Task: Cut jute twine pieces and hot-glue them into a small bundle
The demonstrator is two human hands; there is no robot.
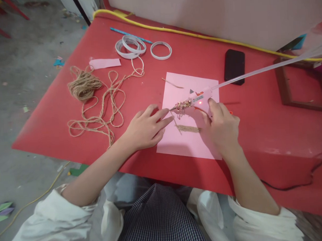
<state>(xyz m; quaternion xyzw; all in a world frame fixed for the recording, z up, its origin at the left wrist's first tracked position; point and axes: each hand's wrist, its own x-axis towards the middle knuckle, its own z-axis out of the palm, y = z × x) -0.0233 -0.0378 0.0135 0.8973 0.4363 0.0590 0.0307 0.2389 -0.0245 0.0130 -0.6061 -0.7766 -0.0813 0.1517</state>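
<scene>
Pink glue gun in right hand, tight grip; left hand open on pink paper.

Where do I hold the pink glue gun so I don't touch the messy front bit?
Hold the pink glue gun by the handle under its barrel, where the right hand is wrapped, coming from the near side. The narrow nozzle points left, with twine stuck along the front, so keep away from that end.

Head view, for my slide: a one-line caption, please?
Right hand holds a pink glue gun over jute twine on pink paper, left hand close by.
</scene>
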